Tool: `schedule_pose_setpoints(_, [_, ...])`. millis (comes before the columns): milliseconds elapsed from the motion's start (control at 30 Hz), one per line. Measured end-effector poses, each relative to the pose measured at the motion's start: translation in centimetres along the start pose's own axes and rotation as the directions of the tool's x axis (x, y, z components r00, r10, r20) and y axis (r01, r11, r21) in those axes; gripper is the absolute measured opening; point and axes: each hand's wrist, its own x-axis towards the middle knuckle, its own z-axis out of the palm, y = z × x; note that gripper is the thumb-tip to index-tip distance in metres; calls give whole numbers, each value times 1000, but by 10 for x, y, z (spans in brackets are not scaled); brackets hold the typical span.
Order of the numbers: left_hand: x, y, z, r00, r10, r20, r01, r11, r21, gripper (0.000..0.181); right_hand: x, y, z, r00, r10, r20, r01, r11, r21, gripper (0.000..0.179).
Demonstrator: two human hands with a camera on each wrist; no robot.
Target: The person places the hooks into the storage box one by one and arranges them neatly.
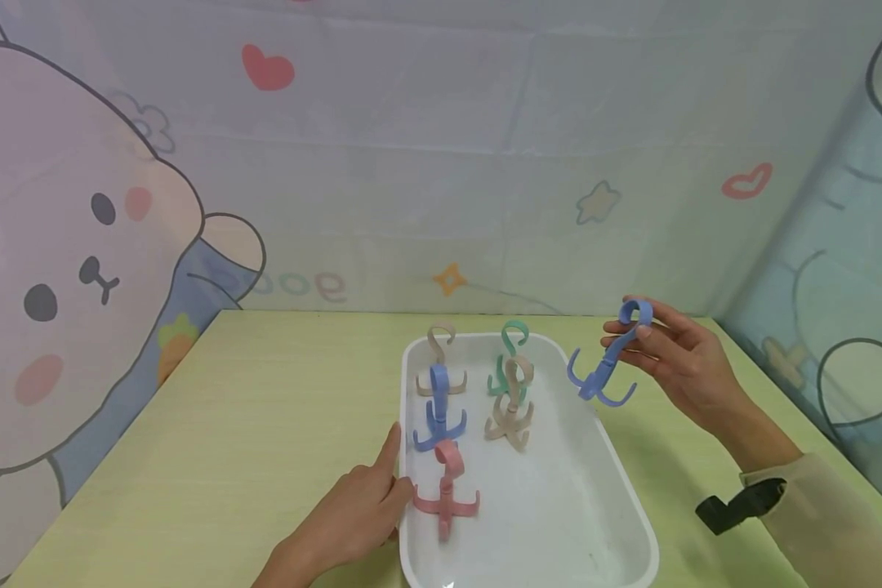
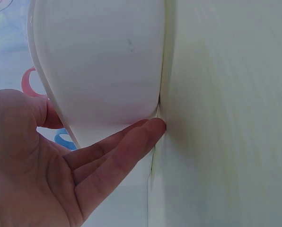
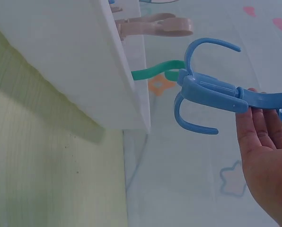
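Note:
In the head view, my right hand (image 1: 687, 367) pinches a blue multi-prong hook hanger (image 1: 612, 359) near its curled top, with the prongs hanging down and to the left. It is raised beside the right rim of a white tray (image 1: 551, 498). The right wrist view shows the same blue hanger (image 3: 212, 92) with its prongs towards the tray wall. My left hand (image 1: 349, 510) holds the tray's left side, thumb over the rim and fingers against the outer wall (image 2: 108, 61). Close to that thumb, inside the tray, stands a pink hanger (image 1: 446, 498).
Inside the tray also stand another blue hanger (image 1: 438, 416), a green hanger (image 1: 514, 351) and two beige hangers, one near the middle (image 1: 510, 412) and one at the back left (image 1: 441, 347). The tray sits on a pale green table (image 1: 265, 408) before a printed cloth (image 1: 412, 163).

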Motion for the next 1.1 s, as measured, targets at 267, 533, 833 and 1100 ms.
schedule_pose_setpoints(267, [0, 1, -1, 1000, -4, 9, 4, 1000, -2, 74, 0, -2, 8, 1000, 21, 2, -20, 998, -58, 45])
schedule_pose_setpoints(533, [0, 0, 0, 1000, 5, 9, -5, 1000, -6, 74, 0, -3, 14, 999, 26, 44, -24, 999, -37, 43])
schedule_pose_setpoints(833, [0, 0, 0, 1000, 3, 15, -3, 1000, -14, 74, -1, -4, 23, 997, 52, 62, -50, 998, -37, 44])
schedule_pose_setpoints(1100, [1, -1, 0, 1000, -7, 14, 8, 1000, -11, 75, -1, -3, 30, 995, 80, 55, -74, 991, -107, 45])
